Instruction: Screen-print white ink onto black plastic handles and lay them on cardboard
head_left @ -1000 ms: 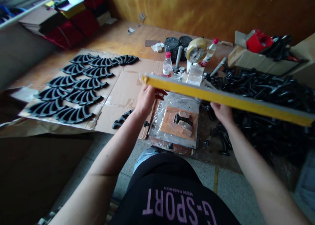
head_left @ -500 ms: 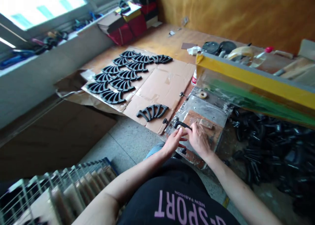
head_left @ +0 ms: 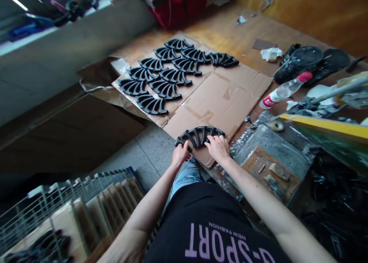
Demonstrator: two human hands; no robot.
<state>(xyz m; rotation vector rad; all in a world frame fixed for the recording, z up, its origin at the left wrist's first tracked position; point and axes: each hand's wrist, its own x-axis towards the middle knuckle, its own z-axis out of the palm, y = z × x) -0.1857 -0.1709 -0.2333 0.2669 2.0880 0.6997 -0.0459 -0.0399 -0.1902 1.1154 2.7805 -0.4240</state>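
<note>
**Both hands on a fan of black handles at the cardboard's near edge**

The flattened brown cardboard sheet serves as the landmark. At its near edge lies a fanned row of black curved plastic handles. The left hand grips the row's left end, fingers curled over it; the right hand presses down on the right part of the row, fingers spread flat — grasping nothing.

On the far left part of the cardboard, more fanned sets of the same black pieces lie in rows, well apart from the hands. Just right of the cardboard's near corner sits a grey metal plate with a rust-brown wooden jig block on it. Beyond that, right of the cardboard, a clear plastic bottle with a red cap lies on its side, and a yellow-edged frame juts in from the right. Near the person's left side, off the cardboard, stands a wire rack with cardboard dividers.
</note>
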